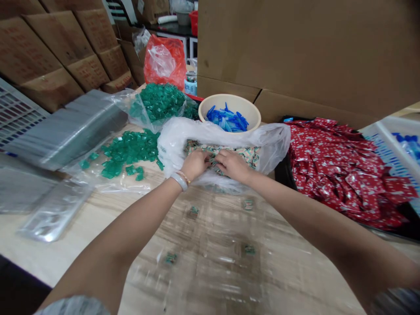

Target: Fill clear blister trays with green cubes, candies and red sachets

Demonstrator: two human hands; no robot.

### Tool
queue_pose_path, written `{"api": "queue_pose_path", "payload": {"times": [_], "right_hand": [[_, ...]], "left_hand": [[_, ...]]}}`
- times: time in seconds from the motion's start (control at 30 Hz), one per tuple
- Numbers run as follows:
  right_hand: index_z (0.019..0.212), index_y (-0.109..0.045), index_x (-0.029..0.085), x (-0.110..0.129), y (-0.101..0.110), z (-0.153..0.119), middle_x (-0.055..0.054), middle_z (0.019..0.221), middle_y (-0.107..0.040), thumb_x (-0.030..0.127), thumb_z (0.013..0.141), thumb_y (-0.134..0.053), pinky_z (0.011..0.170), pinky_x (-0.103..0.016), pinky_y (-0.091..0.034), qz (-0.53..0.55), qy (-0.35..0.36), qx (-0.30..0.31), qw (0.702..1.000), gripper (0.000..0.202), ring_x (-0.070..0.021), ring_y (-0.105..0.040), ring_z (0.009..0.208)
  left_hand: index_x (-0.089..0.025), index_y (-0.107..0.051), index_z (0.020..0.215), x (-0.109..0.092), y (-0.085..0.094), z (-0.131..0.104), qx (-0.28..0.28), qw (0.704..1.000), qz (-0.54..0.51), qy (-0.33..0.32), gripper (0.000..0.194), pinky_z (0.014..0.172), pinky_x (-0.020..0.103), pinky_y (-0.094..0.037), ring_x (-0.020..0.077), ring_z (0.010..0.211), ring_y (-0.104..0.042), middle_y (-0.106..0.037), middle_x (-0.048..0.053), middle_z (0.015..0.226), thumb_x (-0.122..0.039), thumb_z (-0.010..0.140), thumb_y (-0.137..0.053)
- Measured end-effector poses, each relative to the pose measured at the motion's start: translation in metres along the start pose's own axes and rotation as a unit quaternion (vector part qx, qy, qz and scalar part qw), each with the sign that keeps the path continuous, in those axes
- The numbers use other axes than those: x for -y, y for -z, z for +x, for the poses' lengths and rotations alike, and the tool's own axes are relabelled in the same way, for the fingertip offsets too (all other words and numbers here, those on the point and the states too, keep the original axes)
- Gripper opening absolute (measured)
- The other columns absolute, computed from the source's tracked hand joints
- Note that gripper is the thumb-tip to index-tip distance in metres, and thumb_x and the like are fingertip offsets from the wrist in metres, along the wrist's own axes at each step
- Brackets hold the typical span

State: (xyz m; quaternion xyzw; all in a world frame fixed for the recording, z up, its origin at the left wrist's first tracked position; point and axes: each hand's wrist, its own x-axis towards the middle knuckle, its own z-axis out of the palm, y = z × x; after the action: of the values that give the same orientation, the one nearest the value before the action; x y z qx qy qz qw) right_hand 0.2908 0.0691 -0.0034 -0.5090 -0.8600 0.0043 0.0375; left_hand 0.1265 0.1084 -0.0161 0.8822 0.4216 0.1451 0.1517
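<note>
An open white plastic bag (177,133) lies ahead of me, holding a heap of small printed pieces (251,154) in green, orange and white. Both hands reach into it side by side. My left hand (196,164), with a pale bangle and a beaded bracelet at the wrist, has its fingers curled onto the pieces. Close beside it, my right hand (232,164) pinches among the same pieces. Exactly what each hand grips is partly hidden. Nearer to me, clear plastic sleeves (210,271) cover the table, with several single printed pieces (249,249) spaced out on them.
Green packets (131,151) lie loose at the left, more in a clear bag (159,103) behind. A cream bowl (254,114) holds blue plastic pieces. Red packets (348,175) fill a black tray at the right. Cardboard (308,57) stands behind; stacked plastic sleeves (75,127) lie far left.
</note>
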Motion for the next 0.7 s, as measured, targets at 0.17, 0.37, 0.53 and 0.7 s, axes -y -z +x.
{"api": "queue_pose_path", "payload": {"times": [0.17,0.37,0.53,0.7], "right_hand": [[0.090,-0.058,0.015,0.0019,0.0010,-0.0062,-0.007,0.089,-0.054,0.024,0.082,-0.044,0.075,-0.028,-0.033,0.008,-0.012,-0.002,1.000,0.019,-0.0180,-0.048,0.086],[0.091,-0.060,0.016,0.0023,0.0033,-0.0043,-0.006,0.086,-0.056,0.020,0.082,-0.041,0.074,-0.026,-0.032,0.023,-0.014,0.009,1.000,0.021,-0.0164,-0.049,0.085],[0.085,-0.061,0.015,0.0032,0.0050,-0.0015,-0.007,0.083,-0.056,0.020,0.082,-0.041,0.073,-0.028,-0.030,-0.016,0.014,0.033,0.999,0.021,-0.0172,-0.049,0.083],[0.085,-0.059,0.014,0.0028,-0.0015,0.0006,-0.008,0.085,-0.055,0.021,0.083,-0.040,0.072,-0.029,-0.029,-0.029,0.006,0.008,1.000,0.021,-0.0178,-0.049,0.082]], "left_hand": [[-0.015,-0.063,0.084,-0.0011,-0.0008,-0.0013,-0.013,1.000,0.005,-0.001,0.018,0.072,0.031,-0.042,0.0200,0.077,-0.054,-0.059,0.008,0.078,-0.026,0.075,-0.052],[-0.014,-0.062,0.080,-0.0065,0.0003,-0.0028,-0.014,1.000,0.027,-0.001,0.018,0.072,0.031,-0.042,0.0205,0.079,-0.054,-0.059,0.009,0.082,-0.025,0.077,-0.049],[-0.013,-0.063,0.078,-0.0090,-0.0028,-0.0018,-0.027,0.999,0.034,-0.012,0.017,0.075,0.032,-0.041,0.0213,0.084,-0.053,-0.059,0.010,0.086,-0.023,0.075,-0.049],[-0.016,-0.064,0.082,-0.0058,-0.0037,-0.0008,-0.021,0.999,0.023,-0.041,0.017,0.081,0.034,-0.040,0.0215,0.088,-0.054,-0.063,0.007,0.087,-0.019,0.073,-0.049]]}}
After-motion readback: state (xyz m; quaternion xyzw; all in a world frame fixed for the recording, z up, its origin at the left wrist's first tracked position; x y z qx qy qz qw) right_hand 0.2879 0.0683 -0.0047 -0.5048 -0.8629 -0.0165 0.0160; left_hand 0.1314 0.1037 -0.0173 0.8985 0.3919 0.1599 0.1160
